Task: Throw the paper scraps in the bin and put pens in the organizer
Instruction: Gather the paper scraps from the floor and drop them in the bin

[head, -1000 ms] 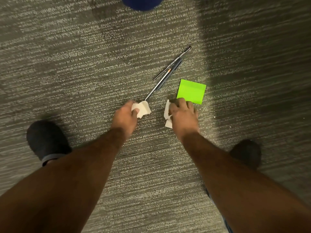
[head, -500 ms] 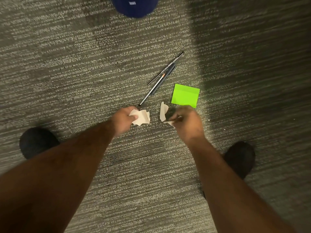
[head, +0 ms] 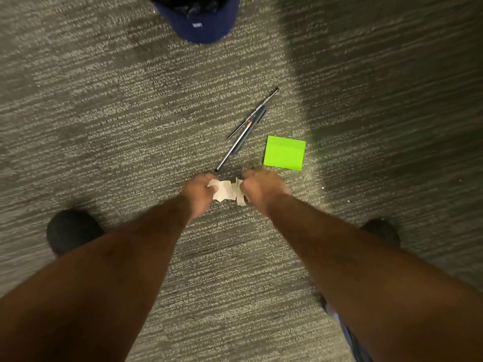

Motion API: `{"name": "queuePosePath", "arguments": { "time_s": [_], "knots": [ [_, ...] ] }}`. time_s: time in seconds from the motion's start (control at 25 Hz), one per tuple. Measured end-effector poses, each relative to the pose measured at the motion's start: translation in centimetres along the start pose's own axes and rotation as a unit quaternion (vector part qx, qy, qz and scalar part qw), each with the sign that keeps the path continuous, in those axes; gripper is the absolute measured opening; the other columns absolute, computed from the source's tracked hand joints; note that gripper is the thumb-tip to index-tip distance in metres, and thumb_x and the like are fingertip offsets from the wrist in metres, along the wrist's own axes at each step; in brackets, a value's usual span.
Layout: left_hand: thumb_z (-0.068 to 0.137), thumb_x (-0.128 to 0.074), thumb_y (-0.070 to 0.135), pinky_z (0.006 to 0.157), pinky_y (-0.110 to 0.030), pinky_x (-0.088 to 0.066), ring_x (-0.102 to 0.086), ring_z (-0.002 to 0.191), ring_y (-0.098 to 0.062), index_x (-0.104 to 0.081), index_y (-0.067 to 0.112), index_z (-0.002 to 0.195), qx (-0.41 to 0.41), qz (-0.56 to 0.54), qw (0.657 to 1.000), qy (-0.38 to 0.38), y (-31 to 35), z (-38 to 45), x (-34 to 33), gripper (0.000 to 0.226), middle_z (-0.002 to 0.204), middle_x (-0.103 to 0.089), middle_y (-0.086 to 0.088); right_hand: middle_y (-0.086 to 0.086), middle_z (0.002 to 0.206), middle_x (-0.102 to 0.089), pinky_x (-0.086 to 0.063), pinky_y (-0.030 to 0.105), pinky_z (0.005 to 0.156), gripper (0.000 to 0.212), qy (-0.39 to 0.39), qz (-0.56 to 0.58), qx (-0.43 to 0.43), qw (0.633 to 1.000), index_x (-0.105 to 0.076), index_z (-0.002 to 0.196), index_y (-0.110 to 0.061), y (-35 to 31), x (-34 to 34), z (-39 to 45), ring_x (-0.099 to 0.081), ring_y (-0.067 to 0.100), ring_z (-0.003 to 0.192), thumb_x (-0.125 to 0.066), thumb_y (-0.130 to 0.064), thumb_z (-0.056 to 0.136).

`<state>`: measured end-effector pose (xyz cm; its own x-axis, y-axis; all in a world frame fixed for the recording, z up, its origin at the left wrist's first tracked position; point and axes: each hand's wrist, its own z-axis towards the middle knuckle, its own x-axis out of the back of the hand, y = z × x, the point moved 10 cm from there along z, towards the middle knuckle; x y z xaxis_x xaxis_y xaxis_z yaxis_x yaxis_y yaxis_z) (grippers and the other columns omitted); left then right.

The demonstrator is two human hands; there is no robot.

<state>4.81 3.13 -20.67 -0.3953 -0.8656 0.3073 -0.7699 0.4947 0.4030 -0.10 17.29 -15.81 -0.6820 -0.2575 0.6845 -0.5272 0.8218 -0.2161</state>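
Clutching paper scraps (head: pixel 225 189) in both hands, left (head: pixel 199 190) and right (head: pixel 258 188); bin (head: pixel 201 20) straight ahead across carpet, pens (head: pixel 243 131) nearer, slanting away rightward.

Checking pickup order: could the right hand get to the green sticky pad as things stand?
Probably not yet: the right hand is shut on a paper scrap. The green sticky pad lies just beyond it on the carpet, nothing between.
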Motion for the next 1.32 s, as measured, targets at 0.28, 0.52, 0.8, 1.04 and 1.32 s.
{"name": "queuePosePath", "arguments": {
  "time_s": [0.28,0.52,0.8,1.04,1.32],
  "knots": [
    [0.109,-0.052,0.021,0.067,-0.031,-0.052,-0.063,0.091,-0.019,-0.059,0.014,0.143,0.007,-0.071,0.996,0.057,2.6,-3.8,2.0,0.035,0.127,-0.065,-0.012,-0.013,0.107,-0.069,-0.054,0.032,0.089,0.039,0.094,0.365,-0.144,0.915,-0.074,0.078,-0.032,4.1,3.2,-2.8,-0.065,0.014,0.1,-0.068,0.006,0.083],
    [0.109,-0.052,0.025,0.055,-0.024,-0.052,-0.063,0.083,-0.017,-0.053,0.016,0.148,0.021,-0.047,0.994,0.093,6.3,-7.6,7.2,0.04,0.122,-0.067,-0.012,-0.003,0.102,-0.078,-0.049,0.018,0.061,0.03,0.087,0.504,-0.213,0.833,-0.078,0.104,-0.029,4.6,5.8,-5.0,-0.07,0.012,0.076,-0.071,-0.003,0.091],
    [0.108,-0.053,0.022,0.056,-0.026,-0.051,-0.065,0.085,-0.019,-0.054,0.018,0.147,0.015,0.014,0.995,0.094,7.2,-4.0,8.8,0.039,0.12,-0.065,-0.01,0.014,0.149,-0.051,-0.051,0.038,0.107,0.037,-0.025,0.331,-0.142,0.933,-0.07,0.128,-0.008,2.2,2.8,-2.6,-0.057,0.028,0.124,-0.077,-0.013,0.092],
    [0.106,-0.057,0.02,0.077,-0.036,-0.06,-0.065,0.1,-0.025,-0.061,0.018,0.141,-0.003,0.067,0.997,0.044,5.0,-2.0,7.2,0.035,0.127,-0.064,-0.009,0.015,0.16,-0.034,-0.049,0.047,0.114,0.028,-0.007,0.207,-0.143,0.968,-0.071,0.122,-0.002,-1.9,-0.4,1.4,-0.052,0.033,0.131,-0.064,0.003,0.095],
    [0.102,-0.062,0.01,0.039,-0.015,-0.041,-0.062,0.069,-0.014,-0.069,0.025,0.125,-0.013,0.042,0.999,0.017,4.4,-3.0,8.6,0.028,0.103,-0.07,0.0,0.014,0.111,-0.077,-0.054,0.026,0.078,0.026,0.052,0.426,-0.309,0.849,-0.077,0.119,-0.01,2.8,-1.1,-0.3,-0.073,0.027,0.093,-0.073,-0.007,0.093]
  ]
}}
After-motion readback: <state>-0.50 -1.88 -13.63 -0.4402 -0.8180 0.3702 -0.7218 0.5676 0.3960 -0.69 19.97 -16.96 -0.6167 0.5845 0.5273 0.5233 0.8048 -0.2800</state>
